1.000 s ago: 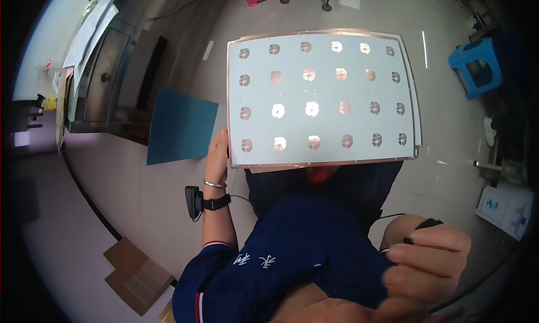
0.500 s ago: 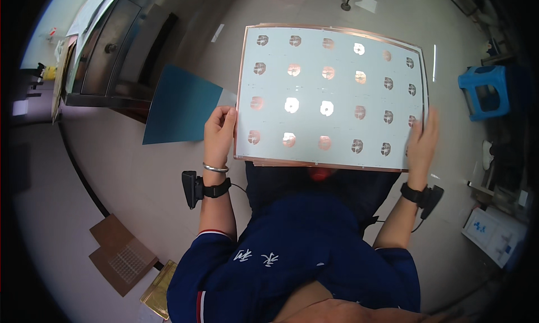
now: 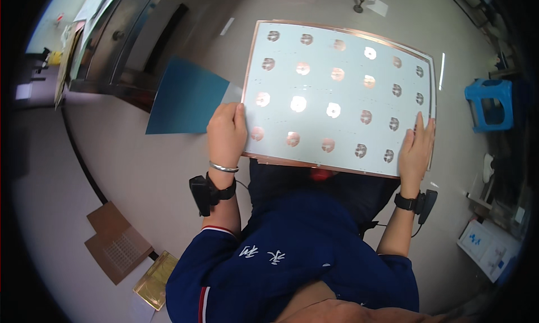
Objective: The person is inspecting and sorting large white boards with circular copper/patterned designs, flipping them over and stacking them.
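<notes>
Nearest, the person's dark blue shirt [image 3: 348, 244] fills the lower middle, with dark trousers [image 3: 331, 194] beyond it, partly covered by the near edge of a stack of boards. The left hand [image 3: 225, 131] is at the stack's left edge, its thumb along the rim and its fingers curled; whether they are clamped on the boards I cannot tell, since the underside is hidden. The right hand [image 3: 416, 154] lies along the right edge, fingers straight and slightly apart, laid over the border rather than visibly closed round it. Between the hands is the white top panel [image 3: 320, 90], copper-bordered, with rows of round copper pads, tilted a little with its right side nearer the body. The pile is gathered between both hands, so that much looks done; copper-coloured layers [image 3: 275, 162] jut out below the near edge and another rim shows at the right, so squaring seems incomplete, if that is the work. What supports the stack is hidden. Beyond the left hand stands a blue-green board [image 3: 185, 101], apart from the stack. Farther out are a blue stool [image 3: 487, 87] at right, a dark cabinet [image 3: 104, 53] at left and chair casters [image 3: 358, 9] on the floor.
</notes>
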The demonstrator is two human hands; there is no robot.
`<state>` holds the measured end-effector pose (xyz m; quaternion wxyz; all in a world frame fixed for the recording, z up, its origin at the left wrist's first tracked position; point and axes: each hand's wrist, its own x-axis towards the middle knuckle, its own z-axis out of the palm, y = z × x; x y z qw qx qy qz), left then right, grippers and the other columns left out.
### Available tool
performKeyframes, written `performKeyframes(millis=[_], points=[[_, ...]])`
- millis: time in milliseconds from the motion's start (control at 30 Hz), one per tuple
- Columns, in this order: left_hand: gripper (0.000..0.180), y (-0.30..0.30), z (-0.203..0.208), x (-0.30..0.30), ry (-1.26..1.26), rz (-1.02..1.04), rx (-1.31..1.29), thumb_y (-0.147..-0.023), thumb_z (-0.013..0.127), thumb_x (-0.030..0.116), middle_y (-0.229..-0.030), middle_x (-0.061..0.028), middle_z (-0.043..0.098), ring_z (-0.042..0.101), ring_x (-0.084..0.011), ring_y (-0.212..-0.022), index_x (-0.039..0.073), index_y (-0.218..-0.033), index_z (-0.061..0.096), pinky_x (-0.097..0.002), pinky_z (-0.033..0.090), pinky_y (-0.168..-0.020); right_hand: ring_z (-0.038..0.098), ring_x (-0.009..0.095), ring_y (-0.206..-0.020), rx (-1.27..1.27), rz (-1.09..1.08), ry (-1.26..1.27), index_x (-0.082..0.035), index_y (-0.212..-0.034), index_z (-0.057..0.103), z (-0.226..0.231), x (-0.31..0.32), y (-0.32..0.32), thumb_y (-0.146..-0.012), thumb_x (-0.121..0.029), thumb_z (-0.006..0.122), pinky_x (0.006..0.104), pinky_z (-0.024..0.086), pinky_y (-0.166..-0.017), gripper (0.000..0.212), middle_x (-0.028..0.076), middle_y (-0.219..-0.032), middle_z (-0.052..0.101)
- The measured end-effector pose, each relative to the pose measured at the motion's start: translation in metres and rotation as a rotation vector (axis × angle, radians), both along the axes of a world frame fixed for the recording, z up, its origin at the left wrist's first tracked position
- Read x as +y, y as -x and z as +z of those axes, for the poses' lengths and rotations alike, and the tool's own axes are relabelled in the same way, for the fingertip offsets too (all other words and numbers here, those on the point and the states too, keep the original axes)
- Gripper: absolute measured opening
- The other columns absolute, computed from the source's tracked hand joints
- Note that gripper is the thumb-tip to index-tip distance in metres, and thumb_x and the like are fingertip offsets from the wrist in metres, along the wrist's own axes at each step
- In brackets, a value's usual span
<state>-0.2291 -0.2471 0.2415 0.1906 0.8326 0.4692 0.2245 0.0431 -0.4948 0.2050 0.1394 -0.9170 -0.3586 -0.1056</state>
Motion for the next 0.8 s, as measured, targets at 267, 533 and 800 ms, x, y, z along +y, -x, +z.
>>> performKeyframes(millis=[267, 533, 800], points=[[0.019, 0.000, 0.011, -0.007, -0.080, -0.001, 0.012, -0.087, 0.051, 0.012, -0.061, -0.0140, 0.046, 0.048, -0.0266, -0.056, -0.003, -0.079, 0.061, -0.0339, 0.040, -0.054, 0.031, 0.039, -0.126, -0.071, 0.010, 0.013, -0.010, -0.132, 0.040, -0.001, 0.001, 0.000, -0.092, -0.019, 0.040, 0.0452, 0.027, -0.103, 0.041, 0.025, -0.135, 0.035], [0.023, 0.005, 0.005, -0.005, 0.209, 0.057, -0.377, -0.092, 0.042, 0.015, -0.073, -0.0170, 0.056, 0.054, -0.0284, -0.067, -0.003, -0.084, 0.055, -0.0353, 0.042, -0.063, 0.031, 0.038, -0.128, 0.017, 0.007, -0.053, -0.009, -0.130, 0.043, -0.005, 0.000, -0.001, -0.092, -0.019, 0.039, 0.0424, 0.026, -0.104, 0.040, 0.024, -0.135, 0.035], [0.028, 0.015, -0.006, -0.005, 0.217, 0.058, -0.526, -0.095, 0.038, 0.017, -0.071, -0.0083, 0.054, 0.049, -0.0152, -0.064, -0.003, -0.085, 0.055, -0.0269, 0.040, -0.061, 0.036, 0.030, -0.126, 0.273, 0.033, -0.322, -0.003, -0.129, 0.044, 0.001, -0.005, -0.006, -0.092, -0.015, 0.043, 0.0376, 0.029, -0.102, 0.039, 0.020, -0.135, 0.038]])
